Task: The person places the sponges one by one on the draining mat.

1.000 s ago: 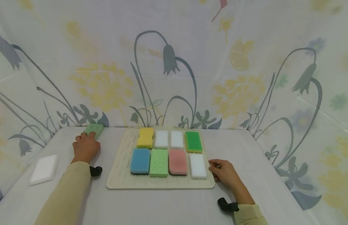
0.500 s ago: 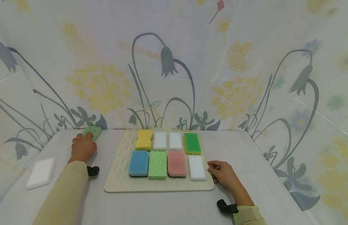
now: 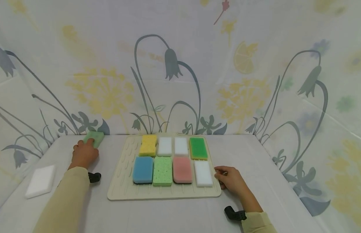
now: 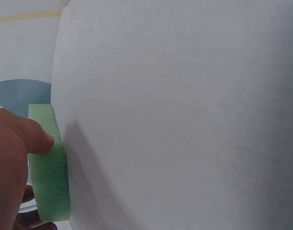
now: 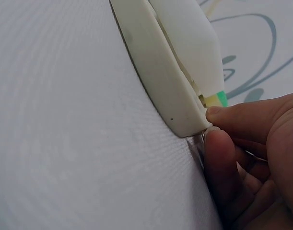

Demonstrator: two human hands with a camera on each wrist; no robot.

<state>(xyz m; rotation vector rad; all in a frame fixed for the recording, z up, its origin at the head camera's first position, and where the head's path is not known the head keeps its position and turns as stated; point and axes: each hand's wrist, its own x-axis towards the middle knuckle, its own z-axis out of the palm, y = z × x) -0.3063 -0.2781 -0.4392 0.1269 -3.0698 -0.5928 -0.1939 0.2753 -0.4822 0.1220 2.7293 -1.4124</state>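
My left hand (image 3: pixel 82 154) grips a light green sponge (image 3: pixel 96 138) at the table's far left edge, by the patterned backdrop. In the left wrist view the thumb lies against one side of this sponge (image 4: pixel 51 177) and fingertips show at its other side. Right of centre, my right hand (image 3: pixel 231 178) pinches the right edge of a cream ridged tray (image 3: pixel 117 184). The right wrist view shows thumb and finger at the tray's rim (image 5: pixel 160 91). On the tray lie blue (image 3: pixel 143 170), speckled green (image 3: pixel 162 171) and pink (image 3: pixel 182 170) sponges, with a white block (image 3: pixel 203 173) nearest my right hand.
The tray's back row holds a yellow sponge (image 3: pixel 148 145), two white blocks (image 3: pixel 165 146) and a green-topped yellow sponge (image 3: pixel 198 148). Another white block (image 3: pixel 40 181) lies on the white tablecloth (image 3: pixel 157 215), left of my left forearm. A floral backdrop (image 3: pixel 180 64) rises behind.
The head view has shifted slightly, so the scene sits a little further left and lower. Both hands keep their holds, on the green sponge and the tray edge.
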